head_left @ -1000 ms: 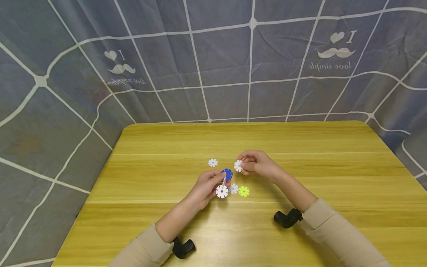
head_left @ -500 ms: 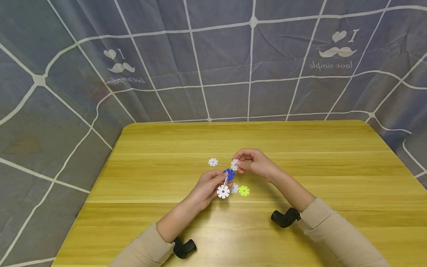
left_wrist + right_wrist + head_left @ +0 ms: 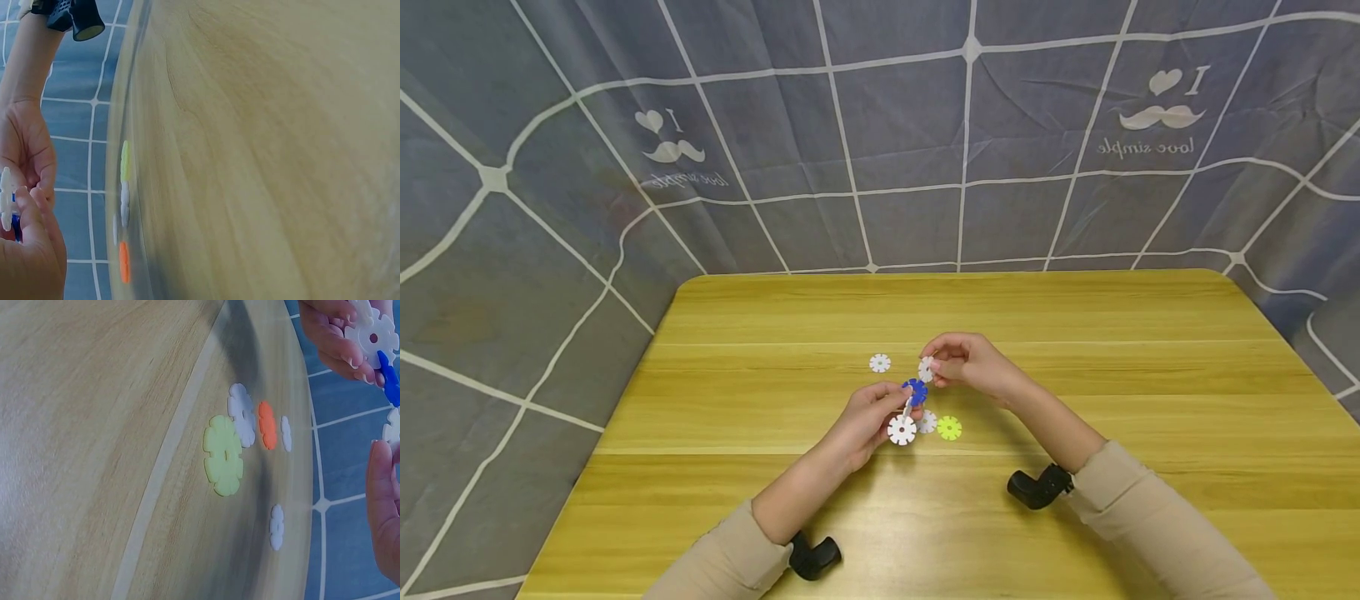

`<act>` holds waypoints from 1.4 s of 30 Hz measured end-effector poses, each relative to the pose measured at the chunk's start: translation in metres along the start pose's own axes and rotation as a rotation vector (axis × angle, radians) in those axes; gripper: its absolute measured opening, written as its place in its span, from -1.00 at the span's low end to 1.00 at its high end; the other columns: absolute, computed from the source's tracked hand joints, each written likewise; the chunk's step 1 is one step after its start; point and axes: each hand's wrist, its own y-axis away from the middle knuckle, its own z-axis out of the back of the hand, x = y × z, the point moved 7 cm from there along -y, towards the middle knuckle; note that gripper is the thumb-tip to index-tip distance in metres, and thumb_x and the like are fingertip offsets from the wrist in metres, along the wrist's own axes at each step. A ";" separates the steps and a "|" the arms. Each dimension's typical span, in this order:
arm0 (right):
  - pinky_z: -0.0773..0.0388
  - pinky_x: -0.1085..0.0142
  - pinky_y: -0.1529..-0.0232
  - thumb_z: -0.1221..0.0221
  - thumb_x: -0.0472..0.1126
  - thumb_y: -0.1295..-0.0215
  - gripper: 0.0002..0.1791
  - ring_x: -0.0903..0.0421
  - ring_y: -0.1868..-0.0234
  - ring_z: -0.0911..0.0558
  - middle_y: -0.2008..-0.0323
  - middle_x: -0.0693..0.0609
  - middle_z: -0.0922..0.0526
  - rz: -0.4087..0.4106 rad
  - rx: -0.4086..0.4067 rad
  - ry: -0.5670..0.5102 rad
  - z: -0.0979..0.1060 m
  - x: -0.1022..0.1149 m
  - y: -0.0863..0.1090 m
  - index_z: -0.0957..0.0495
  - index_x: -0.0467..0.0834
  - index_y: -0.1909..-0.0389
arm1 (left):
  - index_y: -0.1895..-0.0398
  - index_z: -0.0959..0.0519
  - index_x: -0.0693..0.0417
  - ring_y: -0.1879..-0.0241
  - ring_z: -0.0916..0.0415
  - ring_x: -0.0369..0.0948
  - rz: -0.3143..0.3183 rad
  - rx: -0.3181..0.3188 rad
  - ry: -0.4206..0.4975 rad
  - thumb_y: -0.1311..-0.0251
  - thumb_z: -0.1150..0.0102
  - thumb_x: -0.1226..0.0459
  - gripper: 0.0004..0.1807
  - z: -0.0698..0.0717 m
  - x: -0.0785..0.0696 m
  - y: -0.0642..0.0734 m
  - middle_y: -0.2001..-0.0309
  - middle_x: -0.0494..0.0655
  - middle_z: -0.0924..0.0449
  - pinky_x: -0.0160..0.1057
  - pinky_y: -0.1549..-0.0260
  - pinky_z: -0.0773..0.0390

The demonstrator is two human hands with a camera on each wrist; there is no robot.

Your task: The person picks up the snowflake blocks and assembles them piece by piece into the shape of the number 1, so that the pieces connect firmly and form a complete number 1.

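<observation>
My left hand (image 3: 867, 422) grips a small chain of notched interlocking discs. In it, a blue disc (image 3: 917, 391) sits at the top and a white disc (image 3: 902, 430) hangs at the lower end, with another white disc edge-on between them. My right hand (image 3: 976, 365) pinches a separate white disc (image 3: 927, 369) between thumb and fingers. Its rim meets the upper edge of the blue disc; from the right wrist, the blue disc (image 3: 389, 378) appears edge-on between white ones. Whether the slots are engaged is too small to tell.
On the wooden table (image 3: 760, 392) lie a yellow-green disc (image 3: 950, 427), a white disc (image 3: 928, 422) beside it and a white disc (image 3: 880, 362) farther back. Both wrist views show an orange disc (image 3: 267, 425). A grey checked curtain (image 3: 910, 167) surrounds the table.
My right hand has moved left with its white disc, bringing it against the blue disc. My left hand has shifted very slightly right. The discs on the table stay put.
</observation>
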 end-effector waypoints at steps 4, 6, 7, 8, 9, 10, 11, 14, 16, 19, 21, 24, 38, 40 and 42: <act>-0.62 0.24 0.21 -0.03 -0.51 -0.26 -0.79 0.16 0.41 -0.54 0.42 -0.04 -0.50 -0.003 0.001 -0.002 -0.001 0.000 0.000 -0.43 -0.48 0.09 | 0.27 -0.46 0.31 0.39 -0.59 -0.29 0.002 -0.002 -0.001 -0.33 0.02 0.34 -0.85 0.000 0.001 0.001 0.37 -0.05 -0.57 -0.46 0.47 -0.58; -0.62 0.22 0.21 -0.03 -0.51 -0.26 -0.79 0.15 0.41 -0.55 0.41 -0.04 -0.51 0.000 0.008 -0.001 -0.002 -0.001 0.000 -0.43 -0.48 0.09 | 0.28 -0.46 0.30 0.40 -0.58 -0.29 0.008 -0.007 0.002 -0.33 0.02 0.35 -0.86 0.000 0.001 0.001 0.38 -0.06 -0.57 -0.46 0.47 -0.57; -0.62 0.22 0.21 -0.04 -0.50 -0.26 -0.79 0.15 0.41 -0.55 0.41 -0.04 -0.51 0.003 0.014 0.003 -0.003 0.000 0.000 -0.43 -0.49 0.09 | 0.28 -0.46 0.30 0.40 -0.58 -0.29 0.008 -0.008 0.004 -0.33 0.02 0.35 -0.86 0.000 0.001 0.001 0.39 -0.06 -0.57 -0.46 0.48 -0.57; -0.62 0.21 0.20 -0.04 -0.49 -0.27 -0.78 0.15 0.40 -0.56 0.40 -0.04 -0.52 0.003 0.021 0.002 -0.003 0.000 0.000 -0.42 -0.50 0.09 | 0.28 -0.46 0.29 0.40 -0.58 -0.29 0.009 -0.008 0.004 -0.33 0.03 0.35 -0.86 0.000 0.001 0.001 0.39 -0.06 -0.57 -0.46 0.48 -0.57; -0.62 0.20 0.19 -0.04 -0.49 -0.27 -0.78 0.14 0.40 -0.56 0.40 -0.03 -0.52 0.003 0.027 0.002 -0.004 -0.001 0.000 -0.42 -0.51 0.08 | 0.29 -0.46 0.28 0.41 -0.58 -0.29 0.011 -0.008 0.007 -0.33 0.03 0.35 -0.87 0.000 0.002 0.001 0.40 -0.07 -0.57 -0.46 0.49 -0.57; -0.62 0.19 0.19 -0.04 -0.48 -0.28 -0.77 0.14 0.39 -0.56 0.40 -0.03 -0.52 0.001 0.031 0.001 -0.005 -0.001 0.000 -0.41 -0.52 0.08 | 0.30 -0.46 0.28 0.41 -0.59 -0.29 0.008 -0.005 0.007 -0.34 0.03 0.35 -0.86 0.000 0.002 0.001 0.41 -0.07 -0.57 -0.45 0.49 -0.57; -0.62 0.18 0.18 -0.04 -0.48 -0.28 -0.76 0.14 0.39 -0.56 0.39 -0.03 -0.52 0.003 0.035 0.000 -0.006 -0.001 0.000 -0.40 -0.54 0.07 | 0.30 -0.46 0.28 0.42 -0.59 -0.30 0.008 -0.002 0.009 -0.34 0.03 0.35 -0.86 -0.001 0.002 0.001 0.41 -0.07 -0.57 -0.45 0.49 -0.57; -0.62 0.18 0.16 -0.03 -0.47 -0.29 -0.73 0.15 0.38 -0.57 0.38 -0.03 -0.51 0.003 0.040 -0.004 -0.007 0.000 0.000 -0.37 -0.56 0.05 | 0.29 -0.46 0.29 0.42 -0.59 -0.30 0.002 0.013 0.008 -0.34 0.02 0.34 -0.86 -0.001 0.002 0.000 0.41 -0.08 -0.57 -0.45 0.47 -0.58; -0.62 0.18 0.16 -0.04 -0.46 -0.30 -0.73 0.16 0.38 -0.57 0.37 -0.03 -0.52 0.005 0.033 -0.003 -0.008 0.000 0.000 -0.37 -0.56 0.05 | 0.27 -0.45 0.31 0.41 -0.59 -0.30 0.000 0.018 0.007 -0.34 0.02 0.34 -0.85 -0.001 0.001 0.000 0.41 -0.08 -0.56 -0.45 0.46 -0.58; -0.60 0.13 0.11 -0.07 -0.42 -0.30 -0.71 0.17 0.35 -0.59 0.35 -0.03 -0.55 0.005 0.021 -0.006 -0.009 0.000 0.000 -0.38 -0.56 0.05 | 0.25 -0.45 0.33 0.41 -0.59 -0.30 -0.001 0.015 0.007 -0.34 0.03 0.34 -0.84 -0.001 0.001 0.000 0.41 -0.06 -0.57 -0.45 0.45 -0.59; -0.58 0.08 0.07 -0.08 -0.39 -0.30 -0.69 0.17 0.33 -0.60 0.33 -0.04 -0.56 0.002 0.010 -0.014 -0.010 0.001 0.001 -0.38 -0.56 0.04 | 0.23 -0.45 0.35 0.40 -0.59 -0.29 -0.001 0.010 0.008 -0.34 0.04 0.34 -0.83 0.000 0.001 0.000 0.40 -0.05 -0.57 -0.44 0.45 -0.59; -0.54 0.04 0.02 -0.10 -0.37 -0.30 -0.65 0.16 0.29 -0.60 0.29 -0.07 -0.57 0.002 -0.003 -0.027 -0.011 0.001 0.002 -0.38 -0.56 0.02 | 0.21 -0.44 0.37 0.40 -0.59 -0.29 -0.003 0.001 0.005 -0.34 0.04 0.34 -0.81 0.001 0.001 0.001 0.38 -0.05 -0.57 -0.45 0.45 -0.59; -0.59 0.25 0.10 -0.14 -0.40 -0.26 -0.75 0.15 0.32 -0.65 0.32 0.02 -0.62 -0.041 -0.112 -0.281 -0.014 -0.002 0.007 -0.50 -0.42 0.07 | 0.25 -0.47 0.42 0.43 -0.60 -0.25 -0.081 -0.057 -0.010 -0.31 0.01 0.39 -0.82 0.001 -0.004 0.002 0.43 0.00 -0.61 -0.43 0.44 -0.60; -0.60 0.24 0.11 -0.15 -0.41 -0.23 -0.81 0.13 0.32 -0.65 0.29 0.00 -0.62 -0.041 -0.112 -0.304 -0.015 -0.002 0.008 -0.55 -0.33 0.14 | 0.24 -0.47 0.44 0.43 -0.60 -0.25 -0.082 -0.071 -0.015 -0.31 0.01 0.40 -0.82 0.001 -0.004 0.003 0.44 0.00 -0.61 -0.42 0.44 -0.60; -0.60 0.22 0.11 -0.17 -0.41 -0.21 -0.85 0.11 0.33 -0.65 0.27 -0.03 -0.62 -0.028 -0.112 -0.302 -0.015 0.000 0.009 -0.57 -0.29 0.19 | 0.23 -0.46 0.45 0.43 -0.60 -0.25 -0.087 -0.083 -0.022 -0.31 0.02 0.41 -0.83 0.000 -0.005 0.003 0.44 0.01 -0.61 -0.42 0.42 -0.60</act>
